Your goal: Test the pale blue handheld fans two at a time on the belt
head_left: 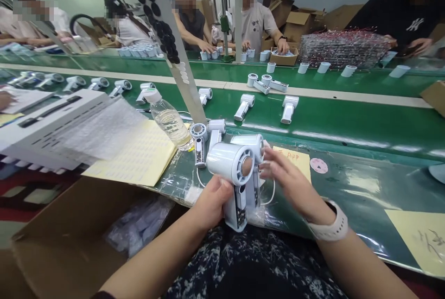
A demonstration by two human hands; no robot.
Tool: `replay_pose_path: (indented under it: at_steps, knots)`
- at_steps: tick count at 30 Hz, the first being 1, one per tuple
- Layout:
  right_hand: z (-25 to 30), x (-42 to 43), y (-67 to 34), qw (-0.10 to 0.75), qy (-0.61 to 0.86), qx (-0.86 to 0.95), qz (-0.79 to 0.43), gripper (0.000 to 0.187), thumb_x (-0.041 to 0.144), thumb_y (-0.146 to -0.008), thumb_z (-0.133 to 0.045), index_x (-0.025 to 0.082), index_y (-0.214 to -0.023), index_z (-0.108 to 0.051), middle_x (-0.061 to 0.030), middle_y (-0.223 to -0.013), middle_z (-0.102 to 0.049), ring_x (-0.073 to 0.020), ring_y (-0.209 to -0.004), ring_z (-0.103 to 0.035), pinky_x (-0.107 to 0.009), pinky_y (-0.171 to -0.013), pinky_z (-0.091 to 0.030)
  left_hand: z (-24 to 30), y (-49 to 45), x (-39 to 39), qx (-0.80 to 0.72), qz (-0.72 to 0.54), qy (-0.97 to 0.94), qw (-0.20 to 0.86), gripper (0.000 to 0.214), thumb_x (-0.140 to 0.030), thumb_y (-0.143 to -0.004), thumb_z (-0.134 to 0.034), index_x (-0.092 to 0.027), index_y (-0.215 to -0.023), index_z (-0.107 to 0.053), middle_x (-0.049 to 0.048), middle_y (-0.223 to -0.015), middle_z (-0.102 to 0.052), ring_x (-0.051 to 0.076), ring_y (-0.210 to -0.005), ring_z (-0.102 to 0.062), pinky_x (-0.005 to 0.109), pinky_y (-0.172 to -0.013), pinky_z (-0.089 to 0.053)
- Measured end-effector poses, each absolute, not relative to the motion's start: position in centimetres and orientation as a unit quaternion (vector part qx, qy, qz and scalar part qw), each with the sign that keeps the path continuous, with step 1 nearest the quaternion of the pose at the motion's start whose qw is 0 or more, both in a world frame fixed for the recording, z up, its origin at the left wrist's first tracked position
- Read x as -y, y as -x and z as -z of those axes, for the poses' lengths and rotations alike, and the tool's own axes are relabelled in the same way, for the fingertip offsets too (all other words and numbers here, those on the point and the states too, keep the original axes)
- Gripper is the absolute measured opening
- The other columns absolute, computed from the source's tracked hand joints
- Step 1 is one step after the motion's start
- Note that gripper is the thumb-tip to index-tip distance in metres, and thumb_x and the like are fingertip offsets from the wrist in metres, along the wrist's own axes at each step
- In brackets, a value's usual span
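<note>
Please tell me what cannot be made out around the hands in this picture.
Head view:
Front fan: the left hand hides part of its handle.
Rear fan: the front fan and the right hand hide its lower part.
Yellow note: the right hand covers some of the print, and the rest is too small to read fully.
Bags: too blurred to show their contents.
Yellow sheet: the picture's right edge cuts it off.

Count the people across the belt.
5: one in a pale shirt and one in a white top far left, one in a dark shirt and one in a grey T-shirt ahead, one in a black T-shirt right. Others may be hidden.
</note>
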State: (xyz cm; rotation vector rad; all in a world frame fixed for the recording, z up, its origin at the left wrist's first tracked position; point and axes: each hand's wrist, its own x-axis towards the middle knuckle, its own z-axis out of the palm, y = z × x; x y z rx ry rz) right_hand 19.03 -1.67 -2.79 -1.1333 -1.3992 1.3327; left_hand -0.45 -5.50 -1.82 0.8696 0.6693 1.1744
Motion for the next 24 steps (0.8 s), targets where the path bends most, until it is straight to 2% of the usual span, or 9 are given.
replay_pose_path:
  at_steps: [2, 4, 6, 8, 11, 14, 19, 24]
  knots:
    - [2.7, 3.4, -18.9, 0.424, 0.384, 0.526, -0.629, 0.054, 0.056, -0.088, -0.064, 0.024, -0.132, -0.059, -0.0126, -0.13, -0.065, -0.0296, -0.112, -0.064, -0.046, -0.093, -0.053, 1.5, 0.1, 5.3, -0.305, -0.535, -0.398, 0.68, 0.049, -0.063, -0.074, -0.074, -0.018, -0.091, -0.073, 0.0074, -0.088, -0.075, 0.03, -0.103, -0.068, 0.042, -0.096, -0.051]
    - [2.3, 4.4, -19.0, 0.444, 0.371, 0.487, -0.654, 0.047, 0.048, -0.085, -0.072, 0.024, -0.124, -0.064, -0.0101, -0.125, -0.068, -0.0265, -0.107, -0.066, -0.039, -0.085, -0.056, 1.2, -0.5, 4.9, -0.306, -0.54, -0.38, 0.686, 0.053, -0.063, -0.073, -0.074, -0.018, -0.1, -0.072, 0.009, -0.099, -0.076, 0.03, -0.106, -0.067, 0.044, -0.098, -0.051]
    - [2.0, 4.9, -19.5, 0.461, 0.379, 0.449, -0.665, 0.043, 0.045, -0.081, -0.079, 0.024, -0.117, -0.068, -0.0082, -0.116, -0.072, -0.023, -0.097, -0.068, -0.032, -0.075, -0.057, 0.7, -1.1, 4.5, -0.306, -0.535, -0.35, 0.705, 0.051, -0.061, -0.074, -0.075, -0.018, -0.102, -0.07, 0.0092, -0.102, -0.075, 0.029, -0.101, -0.069, 0.043, -0.094, -0.054]
    - [1.8, 5.3, -20.1, 0.477, 0.373, 0.423, -0.674, 0.042, 0.041, -0.075, -0.085, 0.024, -0.111, -0.07, -0.0065, -0.11, -0.074, -0.0206, -0.091, -0.069, -0.029, -0.071, -0.056, 0.1, -1.5, 4.1, -0.306, -0.521, -0.329, 0.726, 0.047, -0.056, -0.075, -0.077, -0.018, -0.101, -0.069, 0.0086, -0.101, -0.075, 0.027, -0.095, -0.071, 0.041, -0.088, -0.057]
    - [1.6, 5.8, -20.8, 0.505, 0.349, 0.396, -0.683, 0.042, 0.038, -0.07, -0.089, 0.026, -0.106, -0.069, -0.0039, -0.103, -0.075, -0.0188, -0.089, -0.07, -0.028, -0.076, -0.057, -0.6, -1.6, 3.6, -0.304, -0.478, -0.31, 0.763, 0.042, -0.044, -0.078, -0.077, -0.018, -0.109, -0.066, 0.0083, -0.102, -0.075, 0.026, -0.093, -0.071, 0.038, -0.083, -0.058]
    - [1.5, 6.4, -21.2, 0.52, 0.341, 0.37, -0.69, 0.041, 0.039, -0.071, -0.088, 0.026, -0.106, -0.069, -0.0026, -0.1, -0.075, -0.0188, -0.092, -0.07, -0.029, -0.081, -0.056, -1.0, -1.2, 3.5, -0.284, -0.416, -0.313, 0.806, 0.047, -0.036, -0.075, -0.077, -0.018, -0.117, -0.063, 0.0095, -0.11, -0.074, 0.027, -0.098, -0.07, 0.04, -0.088, -0.056]
    - [1.5, 6.9, -21.4, 0.523, 0.341, 0.345, -0.701, 0.041, 0.041, -0.075, -0.085, 0.027, -0.111, -0.07, -0.0035, -0.107, -0.074, -0.0196, -0.098, -0.069, -0.027, -0.08, -0.055, -1.2, -0.7, 3.5, -0.282, -0.361, -0.363, 0.812, 0.047, -0.035, -0.082, -0.072, -0.019, -0.124, -0.059, 0.0135, -0.122, -0.069, 0.031, -0.108, -0.068, 0.045, -0.092, -0.055]
    - [1.5, 7.0, -21.5, 0.516, 0.351, 0.311, -0.717, 0.049, 0.042, -0.074, -0.085, 0.027, -0.118, -0.067, -0.0055, -0.116, -0.072, -0.0212, -0.1, -0.068, -0.032, -0.084, -0.056, -1.3, -0.5, 2.5, -0.265, -0.352, -0.378, 0.814, 0.05, -0.032, -0.084, -0.074, -0.018, -0.129, -0.057, 0.0152, -0.125, -0.068, 0.031, -0.112, -0.068, 0.043, -0.095, -0.055]
